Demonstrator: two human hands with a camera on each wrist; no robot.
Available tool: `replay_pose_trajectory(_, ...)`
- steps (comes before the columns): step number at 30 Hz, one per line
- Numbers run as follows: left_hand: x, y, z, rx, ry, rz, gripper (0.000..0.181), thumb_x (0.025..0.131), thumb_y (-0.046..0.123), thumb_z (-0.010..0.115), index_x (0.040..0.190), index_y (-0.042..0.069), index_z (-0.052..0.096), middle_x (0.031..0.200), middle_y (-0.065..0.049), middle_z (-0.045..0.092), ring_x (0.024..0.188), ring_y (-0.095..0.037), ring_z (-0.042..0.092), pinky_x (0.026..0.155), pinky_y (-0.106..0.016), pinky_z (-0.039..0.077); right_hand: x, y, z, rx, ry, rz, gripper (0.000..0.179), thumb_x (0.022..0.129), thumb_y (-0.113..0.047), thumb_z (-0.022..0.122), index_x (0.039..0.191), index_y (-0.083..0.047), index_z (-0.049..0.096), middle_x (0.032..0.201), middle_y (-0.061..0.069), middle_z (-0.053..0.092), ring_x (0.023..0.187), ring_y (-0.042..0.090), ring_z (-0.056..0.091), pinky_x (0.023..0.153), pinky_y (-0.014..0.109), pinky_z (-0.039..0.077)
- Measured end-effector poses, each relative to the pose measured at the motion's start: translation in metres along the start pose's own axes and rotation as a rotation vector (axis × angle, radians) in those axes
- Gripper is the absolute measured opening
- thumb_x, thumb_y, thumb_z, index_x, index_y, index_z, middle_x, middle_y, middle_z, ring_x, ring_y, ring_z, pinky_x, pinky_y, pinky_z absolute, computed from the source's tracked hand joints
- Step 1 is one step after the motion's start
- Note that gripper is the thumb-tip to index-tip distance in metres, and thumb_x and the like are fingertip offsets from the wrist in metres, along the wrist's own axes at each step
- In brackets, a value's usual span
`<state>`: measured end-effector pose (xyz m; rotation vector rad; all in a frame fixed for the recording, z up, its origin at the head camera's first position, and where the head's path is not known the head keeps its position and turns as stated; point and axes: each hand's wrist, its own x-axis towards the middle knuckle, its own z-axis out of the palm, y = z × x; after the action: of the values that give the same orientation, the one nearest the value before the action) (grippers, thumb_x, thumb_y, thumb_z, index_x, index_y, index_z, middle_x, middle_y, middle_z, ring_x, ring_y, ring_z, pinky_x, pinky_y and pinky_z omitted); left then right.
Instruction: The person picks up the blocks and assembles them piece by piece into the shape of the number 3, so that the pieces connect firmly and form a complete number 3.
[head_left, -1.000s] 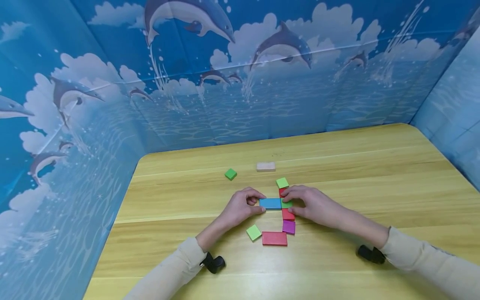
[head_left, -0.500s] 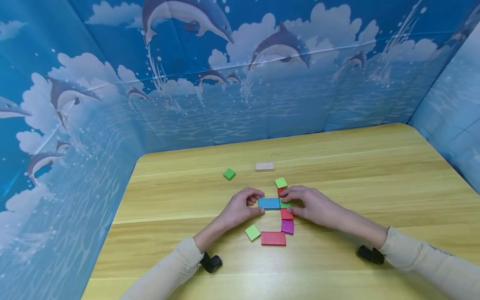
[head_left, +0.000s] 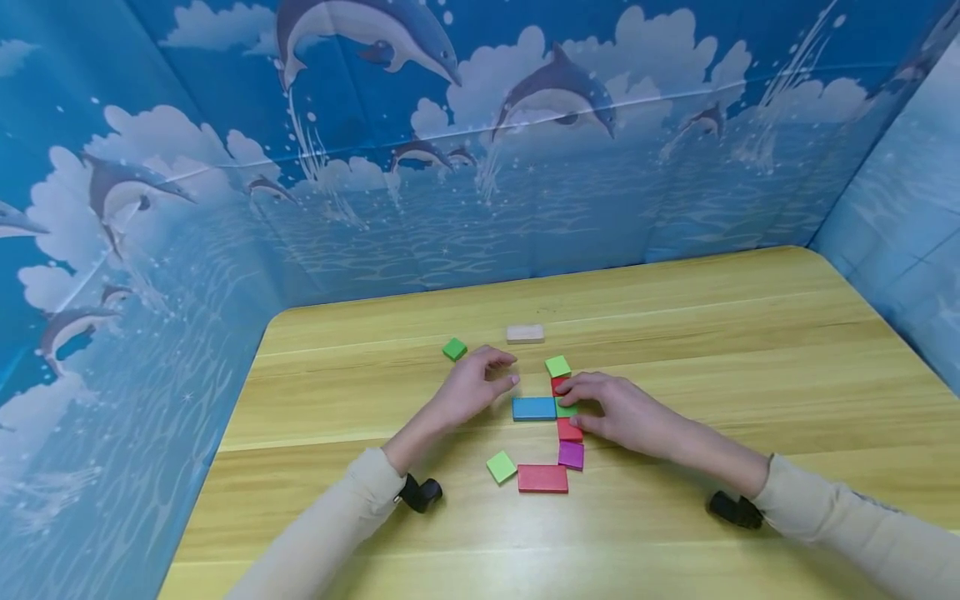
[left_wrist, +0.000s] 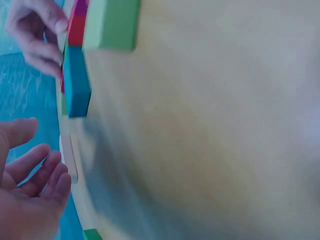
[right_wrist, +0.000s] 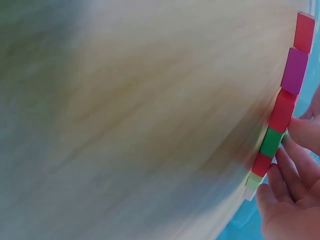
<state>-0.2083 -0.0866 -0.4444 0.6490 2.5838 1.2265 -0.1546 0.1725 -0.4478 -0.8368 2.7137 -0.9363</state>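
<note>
My left hand (head_left: 472, 387) hovers over the table with fingers loosely bent and holding nothing, beyond the blue block (head_left: 533, 409). In the left wrist view, its fingers (left_wrist: 42, 175) are apart from all blocks. My right hand (head_left: 626, 417) pinches the green block (head_left: 566, 407) in the row, its thumb near the lower red block (head_left: 569, 430). A finger also reaches over the upper red block (head_left: 559, 386). The blue block meets the row's left side at the green block. A light green block (head_left: 557, 366) tops the row; a purple block (head_left: 572, 456) stands at its near end.
A long red block (head_left: 542, 479) lies by the purple one, with a tilted light green block (head_left: 501, 467) to its left. Farther back are a separate green block (head_left: 454, 348) and a pale block (head_left: 525, 334). A dolphin-print curtain (head_left: 555, 192) borders the table (head_left: 360, 367).
My left hand has let go of the blue block and moved away from me, up from beside it. The right hand stays at the row. The blue block remains against the green one.
</note>
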Motion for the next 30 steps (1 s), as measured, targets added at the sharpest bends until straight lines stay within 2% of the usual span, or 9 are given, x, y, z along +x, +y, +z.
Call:
replay_pose_trajectory(5,0.017,-0.002,-0.006,-0.001,0.045,-0.026,0.041,0.093,0.015,0.070,0.130,0.002,0.060,0.122,-0.012,0.060,0.112,-0.026,0.058,0.093,-0.036,0.048,-0.001,-0.001,0.000,-0.004,-0.001,0.008,0.030,0.089,-0.012,0.073,0.119,-0.011,0.070,0.133,0.002,0.058,0.126,0.029,0.050,0.101,0.049,0.042)
replay_pose_trajectory(10,0.028,-0.005,-0.007,0.008,0.078,-0.058,0.046,0.090,0.012,0.073,0.133,0.003,0.058,0.123,-0.012,0.058,0.111,-0.027,0.057,0.092,-0.037,0.048,-0.001,-0.002,0.000,0.009,0.000,0.006,0.030,0.089,-0.012,0.073,0.119,-0.010,0.070,0.133,0.002,0.058,0.126,0.029,0.051,0.102,0.048,0.042)
replay_pose_trajectory(19,0.047,-0.009,-0.010,-0.013,0.086,-0.128,0.052,0.089,0.008,0.073,0.137,0.002,0.054,0.129,-0.011,0.057,0.118,-0.025,0.055,0.096,-0.036,0.046,-0.002,-0.002,-0.001,0.012,-0.004,0.015,0.029,0.090,-0.012,0.073,0.119,-0.011,0.070,0.133,0.001,0.058,0.127,0.029,0.050,0.103,0.048,0.041)
replay_pose_trajectory(25,0.059,-0.008,-0.007,0.019,0.084,-0.118,0.046,0.089,0.007,0.072,0.133,0.003,0.058,0.127,-0.011,0.058,0.115,-0.025,0.056,0.093,-0.037,0.048,-0.003,-0.001,-0.001,0.013,0.003,-0.004,0.029,0.090,-0.009,0.072,0.119,-0.010,0.070,0.133,0.003,0.058,0.127,0.031,0.050,0.102,0.050,0.041)
replay_pose_trajectory(30,0.066,-0.009,-0.003,0.051,0.082,-0.092,0.044,0.090,0.005,0.072,0.132,0.004,0.061,0.127,-0.011,0.059,0.112,-0.024,0.057,0.092,-0.036,0.048,-0.003,-0.001,-0.001,0.023,-0.002,0.008,0.029,0.090,-0.011,0.072,0.119,-0.011,0.070,0.134,0.002,0.058,0.128,0.028,0.049,0.103,0.048,0.041)
